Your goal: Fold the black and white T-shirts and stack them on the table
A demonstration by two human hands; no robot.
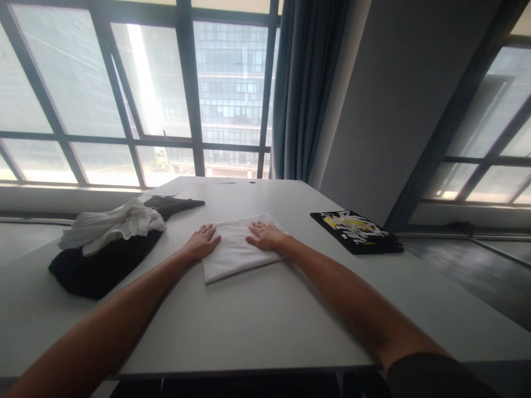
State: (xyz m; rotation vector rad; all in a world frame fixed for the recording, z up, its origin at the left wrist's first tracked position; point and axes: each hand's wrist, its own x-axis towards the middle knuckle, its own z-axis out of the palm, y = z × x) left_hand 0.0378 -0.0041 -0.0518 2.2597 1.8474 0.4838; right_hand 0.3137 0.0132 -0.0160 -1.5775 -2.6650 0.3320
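A white garment (236, 251), folded into a flat rectangle, lies on the white table (249, 326) in front of me. My left hand (202, 242) rests at its left edge, palm down with the fingers stretched out. Lying flat on the cloth's upper right part is my right hand (267, 236), its fingers spread. Neither hand grips the fabric. What kind of garment it is I cannot tell from the folded shape.
Left of my hands is a loose heap: a crumpled white cloth (116, 221) over a black one (103, 265), with a dark grey cloth (176, 205) behind. On the right lies a folded black garment (354, 231) with a yellow and white print. Windows and a curtain (305, 88) stand beyond.
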